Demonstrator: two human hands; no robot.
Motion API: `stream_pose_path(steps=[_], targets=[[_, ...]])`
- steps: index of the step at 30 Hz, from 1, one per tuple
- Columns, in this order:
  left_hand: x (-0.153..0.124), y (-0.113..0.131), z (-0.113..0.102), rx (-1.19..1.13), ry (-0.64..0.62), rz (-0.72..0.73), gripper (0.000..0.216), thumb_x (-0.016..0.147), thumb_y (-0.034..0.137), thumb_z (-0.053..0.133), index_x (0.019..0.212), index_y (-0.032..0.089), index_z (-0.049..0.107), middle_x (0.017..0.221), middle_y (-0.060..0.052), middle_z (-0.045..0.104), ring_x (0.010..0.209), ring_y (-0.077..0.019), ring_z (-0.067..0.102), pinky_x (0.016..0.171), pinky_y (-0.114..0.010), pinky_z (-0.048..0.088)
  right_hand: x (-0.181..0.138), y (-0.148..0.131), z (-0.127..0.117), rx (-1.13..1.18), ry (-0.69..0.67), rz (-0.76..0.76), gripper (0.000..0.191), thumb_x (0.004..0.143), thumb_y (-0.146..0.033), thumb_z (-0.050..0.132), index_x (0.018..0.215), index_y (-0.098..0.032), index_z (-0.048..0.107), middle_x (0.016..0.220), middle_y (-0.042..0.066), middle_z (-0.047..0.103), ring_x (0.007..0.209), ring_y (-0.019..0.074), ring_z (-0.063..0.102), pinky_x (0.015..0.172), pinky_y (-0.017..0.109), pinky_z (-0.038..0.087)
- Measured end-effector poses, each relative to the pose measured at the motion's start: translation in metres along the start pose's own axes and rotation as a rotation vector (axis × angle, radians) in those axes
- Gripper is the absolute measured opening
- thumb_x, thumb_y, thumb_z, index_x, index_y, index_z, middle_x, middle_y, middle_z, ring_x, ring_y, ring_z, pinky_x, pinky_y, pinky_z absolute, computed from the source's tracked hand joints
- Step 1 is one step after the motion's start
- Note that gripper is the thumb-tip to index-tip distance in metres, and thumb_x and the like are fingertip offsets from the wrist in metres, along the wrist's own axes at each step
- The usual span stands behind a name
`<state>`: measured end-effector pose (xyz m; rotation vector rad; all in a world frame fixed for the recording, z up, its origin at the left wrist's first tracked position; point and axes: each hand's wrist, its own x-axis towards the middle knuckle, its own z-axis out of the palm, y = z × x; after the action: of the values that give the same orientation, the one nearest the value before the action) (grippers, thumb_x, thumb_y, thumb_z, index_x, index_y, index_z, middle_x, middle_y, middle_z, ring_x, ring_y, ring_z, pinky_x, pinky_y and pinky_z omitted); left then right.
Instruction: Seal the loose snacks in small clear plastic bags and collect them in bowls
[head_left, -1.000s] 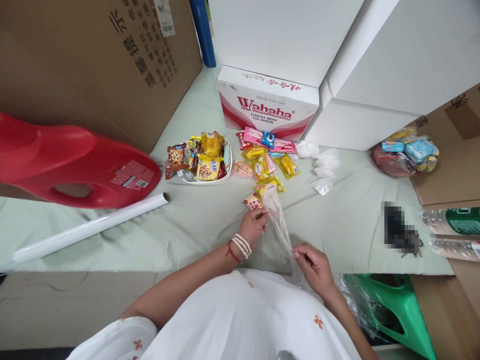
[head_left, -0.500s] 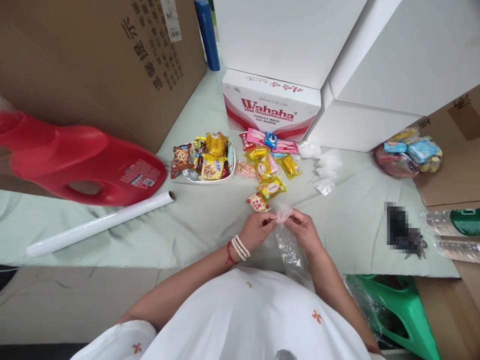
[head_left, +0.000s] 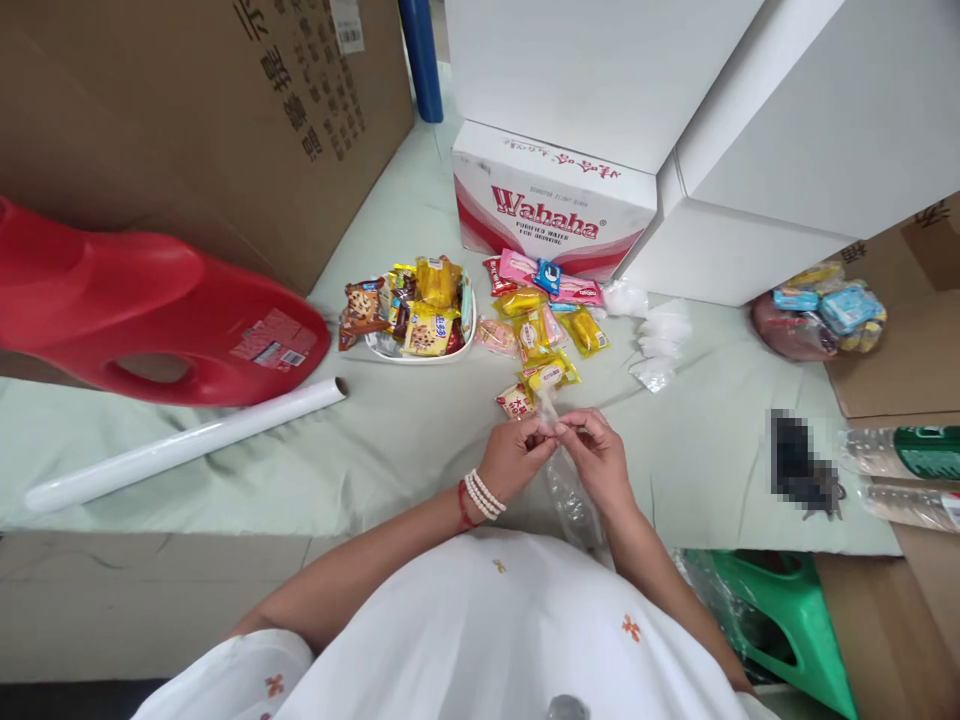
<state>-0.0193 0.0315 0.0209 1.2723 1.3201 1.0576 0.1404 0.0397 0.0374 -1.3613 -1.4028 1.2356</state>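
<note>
Head view: clear thin plastic bag, pinched in left hand and right hand. Hands, apart a second ago, now meet, apparently working the upper end.

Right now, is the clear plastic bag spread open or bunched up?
Bunched up: the bag narrows where the left hand and right hand pinch it.
</note>
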Motion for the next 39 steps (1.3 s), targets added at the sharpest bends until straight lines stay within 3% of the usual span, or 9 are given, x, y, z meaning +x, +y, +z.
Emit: stream_pose_path(steps=[6,10,14,17,21,25,29,34,39], targets=[[-0.002,-0.003,-0.006,-0.256,-0.049,-0.140,0.042,0.084,0.057,0.068,0.077,0.015,0.065,0.067,0.001,0.058,0.063,-0.0115,0.048,0.062,-0.025,0.040,0.010,0.005,0.007,0.098,-0.008,0.069,0.021,0.088,-0.042,0.073,0.089,-0.022,0.072,0.086,0.000,0.064,0.080,0.0149,0.057,0.074,0.026,0.044],[0.000,-0.001,-0.009,-0.306,-0.004,-0.122,0.048,0.081,0.061,0.072,0.072,0.016,0.059,0.065,0.004,0.052,0.065,-0.0109,0.044,0.063,-0.025,0.037,0.006,0.003,0.004,0.083,-0.029,0.040,0.019,0.087,-0.041,0.075,0.087,-0.022,0.072,0.086,0.000,0.062,0.081,0.0149,0.055,0.076,0.026,0.044],[0.002,-0.003,-0.017,-0.442,-0.099,-0.144,0.046,0.083,0.060,0.072,0.075,0.017,0.058,0.064,0.005,0.047,0.060,-0.0086,0.038,0.059,-0.024,0.035,0.009,0.006,-0.013,0.313,0.076,0.182,0.027,0.082,-0.047,0.077,0.088,-0.022,0.067,0.082,-0.001,0.061,0.074,0.0139,0.054,0.074,0.027,0.046],[0.003,-0.005,-0.022,-0.567,-0.134,-0.179,0.043,0.081,0.057,0.077,0.078,0.017,0.061,0.075,0.001,0.058,0.069,-0.0106,0.051,0.064,-0.024,0.042,0.011,0.010,-0.033,0.401,0.221,0.262,0.037,0.075,-0.049,0.082,0.086,-0.022,0.061,0.082,-0.002,0.058,0.071,0.0129,0.053,0.067,0.026,0.048],[0.001,-0.002,-0.017,-0.715,-0.143,-0.250,0.040,0.078,0.051,0.082,0.080,0.017,0.062,0.096,-0.005,0.068,0.091,-0.0171,0.065,0.082,-0.031,0.053,0.000,0.011,-0.045,0.209,0.476,0.119,0.036,0.084,-0.056,0.071,0.095,-0.023,0.060,0.093,0.001,0.060,0.080,0.0140,0.056,0.067,0.025,0.050],[-0.003,0.005,-0.008,-0.798,-0.167,-0.299,0.035,0.076,0.045,0.084,0.083,0.017,0.063,0.100,-0.006,0.072,0.094,-0.0203,0.070,0.088,-0.037,0.056,-0.013,0.018,-0.029,-0.075,0.276,0.123,0.054,0.078,-0.056,0.076,0.117,-0.023,0.062,0.111,0.008,0.067,0.097,0.0207,0.062,0.076,0.031,0.053],[0.000,0.008,-0.010,-0.930,-0.004,-0.383,0.030,0.070,0.031,0.083,0.080,0.018,0.058,0.088,-0.003,0.072,0.086,-0.0204,0.073,0.081,-0.036,0.060,-0.014,0.032,-0.015,-0.042,0.164,0.199,0.035,0.079,-0.052,0.074,0.093,-0.020,0.067,0.083,0.001,0.067,0.074,0.0162,0.057,0.070,0.029,0.048],[0.008,0.003,-0.024,-0.919,0.307,-0.572,0.024,0.073,0.022,0.073,0.075,0.019,0.049,0.065,0.005,0.060,0.056,-0.0103,0.062,0.054,-0.021,0.053,-0.013,0.035,-0.020,0.190,0.157,0.348,0.041,0.077,-0.057,0.075,0.093,-0.020,0.069,0.066,-0.005,0.057,0.053,0.0112,0.042,0.049,0.025,0.033],[-0.001,0.000,-0.023,-0.789,0.370,-0.634,0.030,0.084,0.045,0.072,0.088,0.021,0.053,0.068,0.004,0.064,0.051,-0.0109,0.061,0.043,-0.019,0.046,-0.016,0.030,-0.018,0.142,0.170,0.343,0.042,0.080,-0.061,0.071,0.087,-0.019,0.069,0.060,-0.005,0.054,0.049,0.0110,0.040,0.046,0.025,0.032]])
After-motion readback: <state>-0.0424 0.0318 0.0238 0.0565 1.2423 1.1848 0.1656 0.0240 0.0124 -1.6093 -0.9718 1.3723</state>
